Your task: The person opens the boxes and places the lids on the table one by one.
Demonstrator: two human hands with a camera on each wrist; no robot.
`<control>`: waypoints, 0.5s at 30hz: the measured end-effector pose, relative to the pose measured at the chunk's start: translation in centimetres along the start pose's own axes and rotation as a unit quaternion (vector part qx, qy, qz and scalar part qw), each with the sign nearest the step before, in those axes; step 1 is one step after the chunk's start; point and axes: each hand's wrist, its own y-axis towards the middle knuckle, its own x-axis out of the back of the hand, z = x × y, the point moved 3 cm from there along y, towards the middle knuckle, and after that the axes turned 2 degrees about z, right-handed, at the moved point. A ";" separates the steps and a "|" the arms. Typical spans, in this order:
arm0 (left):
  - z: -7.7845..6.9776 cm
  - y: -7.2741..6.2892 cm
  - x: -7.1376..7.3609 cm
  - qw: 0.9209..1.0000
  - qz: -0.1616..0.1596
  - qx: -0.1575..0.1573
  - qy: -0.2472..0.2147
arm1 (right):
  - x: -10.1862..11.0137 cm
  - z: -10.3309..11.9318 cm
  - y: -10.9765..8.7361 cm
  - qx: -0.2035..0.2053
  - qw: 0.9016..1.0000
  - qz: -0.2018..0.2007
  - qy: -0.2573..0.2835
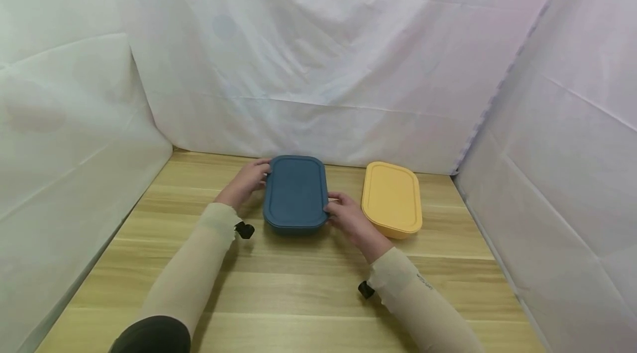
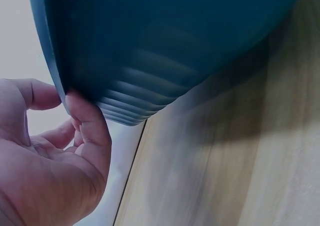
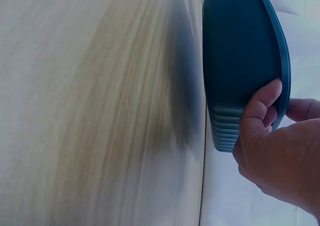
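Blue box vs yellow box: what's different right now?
Grip: the left hand and right hand hold the blue box; neither grips the yellow box.
Pose: in the head view, blue box looks nearly square-on, yellow box skewed.
Shared: rounded rectangular shape, flat lid on.

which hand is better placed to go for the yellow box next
Probably the right hand: it pinches the blue box at the rim on the side facing the yellow box. The left hand grips the opposite side, farther away.
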 end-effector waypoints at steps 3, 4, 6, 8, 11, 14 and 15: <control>-0.2 -0.2 0.4 1.000 0.003 -0.001 -0.008 | -0.3 0.2 0.3 0.002 1.000 0.006 0.005; -0.2 -0.2 0.5 1.000 0.002 -0.001 -0.009 | -0.3 0.2 0.4 0.003 1.000 0.009 0.005; -0.3 -0.3 0.8 1.000 0.004 -0.002 -0.009 | -0.5 0.3 0.4 0.006 1.000 0.015 0.006; -0.4 -0.3 1.1 1.000 0.007 -0.003 -0.009 | -0.7 0.4 0.5 0.010 1.000 0.019 0.008; -0.5 -0.4 1.4 1.000 0.012 -0.004 -0.009 | -0.8 0.6 0.4 0.014 0.999 0.032 0.014; -0.6 -0.5 1.6 1.000 0.017 -0.006 -0.009 | -1.0 0.6 0.4 0.015 0.999 0.044 0.020; -0.6 -0.6 1.7 1.000 0.019 -0.006 -0.010 | -1.0 0.6 0.4 0.016 0.999 0.048 0.020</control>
